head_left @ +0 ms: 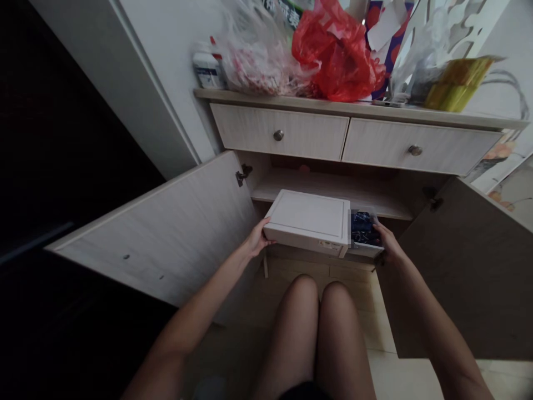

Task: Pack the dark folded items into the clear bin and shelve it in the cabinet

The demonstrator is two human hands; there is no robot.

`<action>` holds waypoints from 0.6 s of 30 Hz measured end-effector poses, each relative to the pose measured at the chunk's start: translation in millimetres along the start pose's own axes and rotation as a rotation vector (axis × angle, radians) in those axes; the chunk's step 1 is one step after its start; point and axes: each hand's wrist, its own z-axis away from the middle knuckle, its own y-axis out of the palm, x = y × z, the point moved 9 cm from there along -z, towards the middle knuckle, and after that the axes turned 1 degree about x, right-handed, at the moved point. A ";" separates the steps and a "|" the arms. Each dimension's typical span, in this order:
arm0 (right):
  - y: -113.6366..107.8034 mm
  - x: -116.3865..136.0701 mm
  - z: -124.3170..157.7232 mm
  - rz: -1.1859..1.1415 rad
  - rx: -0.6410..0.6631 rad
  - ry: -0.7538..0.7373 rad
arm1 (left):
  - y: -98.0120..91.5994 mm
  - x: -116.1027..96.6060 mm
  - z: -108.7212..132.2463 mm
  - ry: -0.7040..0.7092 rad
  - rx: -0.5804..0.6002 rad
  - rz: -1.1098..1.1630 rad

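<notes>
Between both hands [258,239] [388,243], a white box [308,215]

left hand [259,239] grips the left end of a white box [308,214] | right hand [388,243] holds the right end of a drawer [365,251] jutting from the box's right side | dark blue patterned cloth [361,223] lies inside drawer | left door [158,233] and right door [478,266] stand open | red plastic bag [337,53] sits on far cabinet top [308,103]

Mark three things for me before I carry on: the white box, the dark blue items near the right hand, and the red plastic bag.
White box [307,216]: head view, top panel.
Dark blue items [363,223]: head view, their visible middle.
Red plastic bag [336,53]: head view, crumpled middle.
</notes>
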 end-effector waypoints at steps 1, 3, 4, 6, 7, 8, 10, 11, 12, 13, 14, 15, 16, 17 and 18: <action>5.0 -3.2 -1.4 -0.009 0.007 0.018 | 5.3 3.2 -0.2 -0.005 0.008 -0.002; 15.5 -9.3 -3.5 -0.025 0.029 0.054 | 16.4 10.2 -1.2 -0.014 0.025 -0.003; 21.0 -10.2 -4.3 -0.026 0.046 0.051 | 22.3 13.9 -2.2 -0.016 0.037 -0.001; 30.5 -11.0 -5.5 -0.009 0.075 0.036 | 32.7 21.9 -5.1 -0.020 0.051 0.001; 34.2 -11.8 -5.9 0.008 0.082 0.036 | 36.9 25.9 -7.3 -0.022 0.052 0.002; 37.1 -13.1 -6.3 0.025 0.083 0.045 | 40.4 29.4 -9.8 -0.022 0.050 0.002; 42.3 -16.0 -7.5 0.049 0.085 0.083 | 45.6 34.4 -15.5 -0.012 0.035 0.000; 45.3 -16.2 -8.6 0.050 0.094 0.102 | 48.1 35.3 -18.4 -0.001 0.031 -0.003; 48.8 -14.6 -10.4 0.041 0.109 0.110 | 51.1 35.5 -21.1 0.010 0.031 -0.007; 52.6 -10.9 -13.0 0.025 0.129 0.108 | 54.8 34.9 -23.6 0.018 0.036 -0.014; 56.1 -5.6 -16.6 0.009 0.147 0.100 | 59.1 33.1 -25.8 0.028 0.045 -0.021; 58.7 1.0 -21.4 -0.002 0.158 0.089 | 63.8 30.4 -28.1 0.036 0.053 -0.030; 60.5 8.7 -27.2 -0.005 0.159 0.073 | 68.4 26.4 -30.5 0.046 0.056 -0.039; 61.0 18.6 -34.0 0.005 0.146 0.038 | 72.7 21.2 -33.4 0.058 0.054 -0.047; 61.0 30.0 -41.3 0.026 0.123 -0.014 | 76.9 14.8 -36.9 0.074 0.048 -0.054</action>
